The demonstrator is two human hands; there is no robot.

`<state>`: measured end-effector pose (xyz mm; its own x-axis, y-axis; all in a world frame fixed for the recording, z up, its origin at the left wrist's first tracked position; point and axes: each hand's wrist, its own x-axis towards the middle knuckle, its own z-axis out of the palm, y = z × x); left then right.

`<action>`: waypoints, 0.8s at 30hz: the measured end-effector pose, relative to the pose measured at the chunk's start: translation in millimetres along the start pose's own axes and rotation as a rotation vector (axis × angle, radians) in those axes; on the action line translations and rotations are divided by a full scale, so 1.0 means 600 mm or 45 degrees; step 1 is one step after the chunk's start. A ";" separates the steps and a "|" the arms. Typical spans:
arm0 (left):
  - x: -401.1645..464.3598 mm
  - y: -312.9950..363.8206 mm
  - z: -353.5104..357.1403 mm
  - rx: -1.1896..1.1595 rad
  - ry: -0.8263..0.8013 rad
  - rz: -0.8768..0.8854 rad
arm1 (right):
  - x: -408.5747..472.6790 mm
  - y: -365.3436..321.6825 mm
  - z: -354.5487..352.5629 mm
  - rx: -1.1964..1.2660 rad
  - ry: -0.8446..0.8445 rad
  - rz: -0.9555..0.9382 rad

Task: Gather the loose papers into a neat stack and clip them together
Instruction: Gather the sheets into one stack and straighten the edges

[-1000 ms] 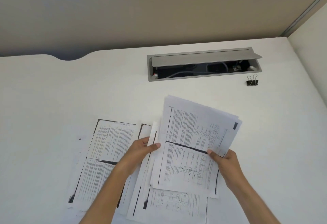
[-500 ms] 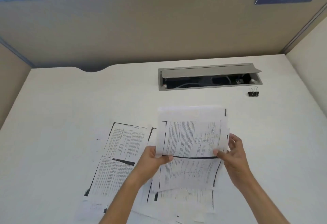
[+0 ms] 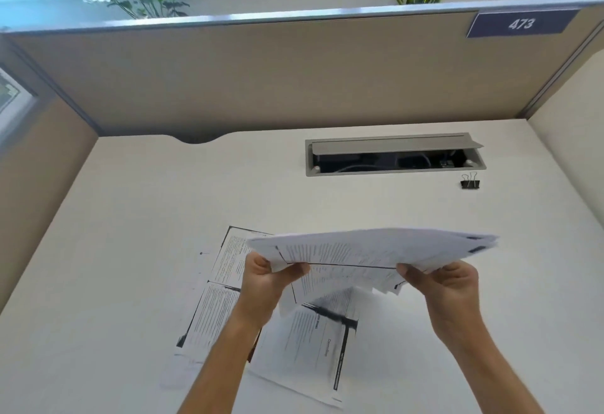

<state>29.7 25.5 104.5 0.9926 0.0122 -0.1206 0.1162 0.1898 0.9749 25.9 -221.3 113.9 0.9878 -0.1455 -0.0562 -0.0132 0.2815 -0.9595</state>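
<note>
head view: the left hand (image 3: pixel 266 278) and right hand (image 3: pixel 447 286) each pinch one end of a bundle of papers (image 3: pixel 369 248) held above the worktop (image 3: pixel 130 234), edges uneven. more loose sheets (image 3: pixel 313 345) lie flat beneath. the binder clip (image 3: pixel 470 181) sits well apart by the cable tray (image 3: pixel 395 155). paper looks light, floppy and slippery; gripping opposite edges firmly should keep it together.

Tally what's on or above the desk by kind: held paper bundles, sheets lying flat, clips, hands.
Held bundle of printed white paper: 1
Printed sheets lying flat on the white desk: at least 2 (); overlaps hide any more
Black metal binder clip: 1
Bare hands gripping the bundle: 2 (left hand, right hand)
Total: at least 6
</note>
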 end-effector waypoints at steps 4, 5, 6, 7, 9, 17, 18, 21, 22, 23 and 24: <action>-0.008 -0.022 -0.002 -0.006 0.087 -0.068 | -0.009 0.038 0.007 -0.114 -0.031 0.040; -0.010 -0.027 -0.002 0.001 0.086 -0.080 | -0.009 0.045 0.009 -0.166 -0.056 0.048; -0.011 -0.029 -0.002 0.010 0.081 -0.081 | -0.010 0.050 0.010 -0.207 -0.079 0.058; -0.011 -0.031 -0.002 0.021 0.082 -0.072 | -0.011 0.053 0.010 -0.233 -0.089 0.068; -0.012 -0.029 -0.001 0.050 0.121 -0.057 | -0.011 0.051 0.011 -0.250 -0.080 0.077; -0.007 -0.057 0.003 0.211 0.178 -0.139 | -0.008 0.074 -0.003 -0.492 -0.169 0.152; -0.008 -0.066 0.003 0.234 0.173 -0.156 | -0.009 0.081 -0.004 -0.570 -0.164 0.160; -0.009 -0.088 -0.004 0.289 0.147 -0.203 | -0.008 0.095 -0.008 -0.700 -0.152 0.157; -0.008 -0.095 -0.010 0.317 0.131 -0.227 | -0.007 0.097 -0.010 -0.722 -0.147 0.155; -0.007 -0.100 -0.019 0.361 0.104 -0.259 | -0.006 0.097 -0.012 -0.732 -0.145 0.151; -0.005 -0.105 -0.031 0.422 0.065 -0.291 | -0.004 0.096 -0.014 -0.738 -0.142 0.150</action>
<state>18.9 31.7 39.8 0.9380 0.0566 -0.3421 0.3467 -0.1332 0.9285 21.7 -212.5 56.6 0.9844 -0.0353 -0.1722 -0.1752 -0.2779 -0.9445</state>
